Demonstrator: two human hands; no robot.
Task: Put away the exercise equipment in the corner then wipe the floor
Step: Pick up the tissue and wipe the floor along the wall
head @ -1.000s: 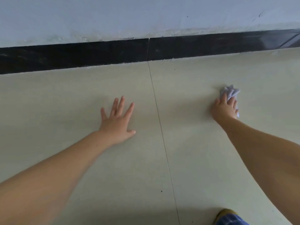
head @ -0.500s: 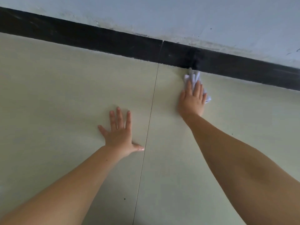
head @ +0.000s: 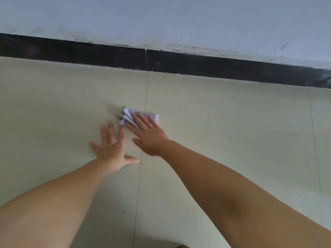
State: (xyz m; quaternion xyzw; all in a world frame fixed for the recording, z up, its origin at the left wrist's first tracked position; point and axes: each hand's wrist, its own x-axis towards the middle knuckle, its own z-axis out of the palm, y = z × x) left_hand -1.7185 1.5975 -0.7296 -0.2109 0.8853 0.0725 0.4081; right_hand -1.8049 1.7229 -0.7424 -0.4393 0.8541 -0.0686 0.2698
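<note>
Floor (head: 232, 122) lay under your flat, straight-fingered left hand (head: 112, 149) while your right hand (head: 149, 135) pressed the crumpled cloth (head: 129, 116) with straight fingers.

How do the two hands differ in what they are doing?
The left hand lies flat on the bare floor tile, fingers spread; the right hand presses a crumpled white cloth. The left stays left of the tile seam; the right reaches across it. Both are open, palms down.
</note>
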